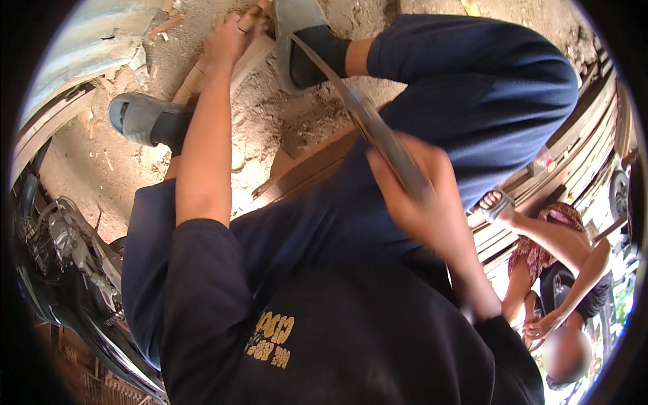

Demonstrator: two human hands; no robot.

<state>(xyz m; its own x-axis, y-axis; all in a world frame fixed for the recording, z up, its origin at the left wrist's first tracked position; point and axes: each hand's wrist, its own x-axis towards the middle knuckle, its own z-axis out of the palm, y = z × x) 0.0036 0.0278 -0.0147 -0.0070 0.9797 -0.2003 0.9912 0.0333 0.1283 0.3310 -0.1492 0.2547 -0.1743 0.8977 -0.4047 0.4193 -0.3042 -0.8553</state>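
Observation:
At the top of the view my left hand [226, 44] is closed round a small piece of wood [250, 19]. That hand is above a pale wooden board [251, 62] on the dirt ground, between my two feet in grey sandals [138, 118]. My right hand [422, 196], a little blurred, is wrapped round the dark handle of a long-bladed knife [337, 81]. The knife slants up and left over my lap, its narrow tip near the sandal by the board. Tip and wood piece are apart.
A wooden plank [310, 165] lies under my legs. Corrugated sheet metal [88, 47] stands at the upper left, a motorcycle [74, 250] at the left. Stacked timber [574, 162] and a seated person [563, 270] are at the right. Wood chips litter the ground.

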